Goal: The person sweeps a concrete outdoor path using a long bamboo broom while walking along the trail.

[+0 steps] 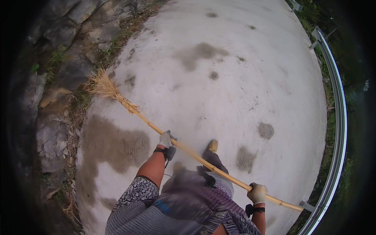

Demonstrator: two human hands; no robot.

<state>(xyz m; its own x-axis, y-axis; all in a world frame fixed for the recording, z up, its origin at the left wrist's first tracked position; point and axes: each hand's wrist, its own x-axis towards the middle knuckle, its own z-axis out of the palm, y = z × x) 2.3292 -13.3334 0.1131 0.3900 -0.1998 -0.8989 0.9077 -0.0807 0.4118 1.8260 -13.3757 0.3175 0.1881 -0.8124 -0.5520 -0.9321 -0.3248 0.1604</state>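
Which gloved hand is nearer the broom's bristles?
The left hand, gripping the handle closer to the bristles; the right hand holds it toward the opposite end.

The broom handle (231,178) looks like smooth bamboo; the bristles (103,85) at ten o'clock, rough straw. At three o'clock, the guardrail (342,117) is glossy metal.

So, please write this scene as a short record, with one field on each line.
Tool: broom with bamboo-like handle and straw-coloured bristles
Left hand: gloved, gripping the handle, nearer the bristles
Right hand: gloved, gripping nearer the butt end
Bristles: at the road's left edge
Ground: pale road with darker patches
Left side: rocks, grass
Right side: metal guardrail
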